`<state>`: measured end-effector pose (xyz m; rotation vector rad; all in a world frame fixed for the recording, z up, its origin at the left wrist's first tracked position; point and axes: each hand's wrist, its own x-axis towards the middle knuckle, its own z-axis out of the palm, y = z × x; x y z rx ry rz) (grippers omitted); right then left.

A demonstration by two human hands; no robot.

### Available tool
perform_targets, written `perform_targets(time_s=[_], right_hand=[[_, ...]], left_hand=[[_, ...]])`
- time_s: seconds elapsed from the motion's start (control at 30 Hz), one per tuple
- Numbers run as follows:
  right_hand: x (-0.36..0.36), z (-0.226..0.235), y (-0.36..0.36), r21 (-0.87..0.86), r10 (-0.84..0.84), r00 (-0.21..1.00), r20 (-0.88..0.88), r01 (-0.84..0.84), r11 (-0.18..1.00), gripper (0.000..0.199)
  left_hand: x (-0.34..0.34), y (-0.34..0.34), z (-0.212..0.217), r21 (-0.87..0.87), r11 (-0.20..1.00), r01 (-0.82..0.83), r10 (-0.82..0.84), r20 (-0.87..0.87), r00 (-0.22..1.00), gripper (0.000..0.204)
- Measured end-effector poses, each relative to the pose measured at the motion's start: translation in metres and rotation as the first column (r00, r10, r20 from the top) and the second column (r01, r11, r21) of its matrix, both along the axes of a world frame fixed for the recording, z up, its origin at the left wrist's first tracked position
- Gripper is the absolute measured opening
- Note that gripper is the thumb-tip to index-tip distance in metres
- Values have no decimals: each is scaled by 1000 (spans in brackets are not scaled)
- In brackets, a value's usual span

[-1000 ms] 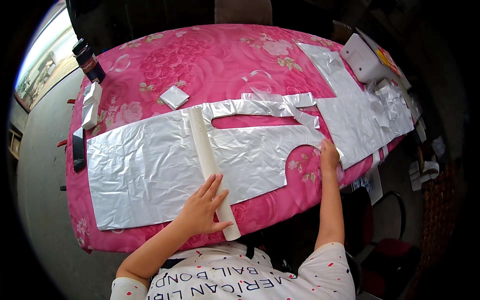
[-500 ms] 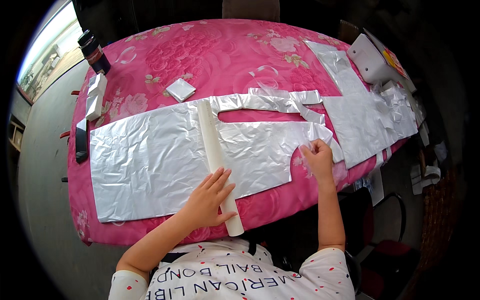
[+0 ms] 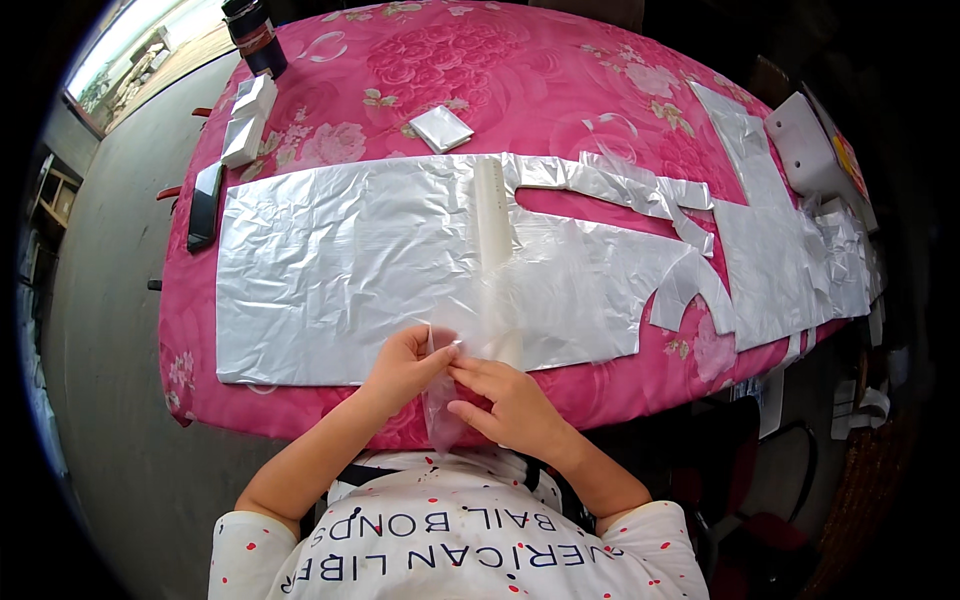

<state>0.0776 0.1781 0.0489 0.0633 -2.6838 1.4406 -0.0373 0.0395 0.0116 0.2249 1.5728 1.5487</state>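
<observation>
At the table's near edge, my left hand point(image 3: 404, 366) pinches a thin clear plastic film point(image 3: 440, 410). My right hand point(image 3: 512, 404) meets it there, its fingertips closed on the same film close to my left fingers. The film drapes down toward my shirt and spreads hazily over the lower part of a white tube point(image 3: 493, 215). Under the tube lies a large crinkled silvery-white plastic bag point(image 3: 330, 255), stretched flat. Its right part narrows into cut-out, handle-like strips point(image 3: 620, 190).
A pink floral tablecloth point(image 3: 540, 70) covers the table. At the left stand a dark bottle point(image 3: 255, 40), a white box point(image 3: 247, 120) and a phone point(image 3: 204, 207). A folded silvery packet point(image 3: 441, 129) lies beyond the bag. More silvery sheets point(image 3: 770, 260) and a white holder point(image 3: 805, 145) sit at right.
My left hand has let go of the tube. My right hand has come left from the bag's right end, bringing clear film, and both hands now meet on it. The view has shifted.
</observation>
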Motion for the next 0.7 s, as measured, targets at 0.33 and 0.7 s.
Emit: perform_targets(time_s=[0.33, 0.7], right_hand=[[-1, -4, -5, 23, -71, 997, -17, 71, 997, 37], [-3, -3, -14, -137, -245, 969, 22, 246, 960, 27]], left_hand=[[-4, -22, -7, -57, 998, -7, 12, 72, 997, 30], [2, -10, -1, 163, 987, 8, -47, 237, 970, 22]])
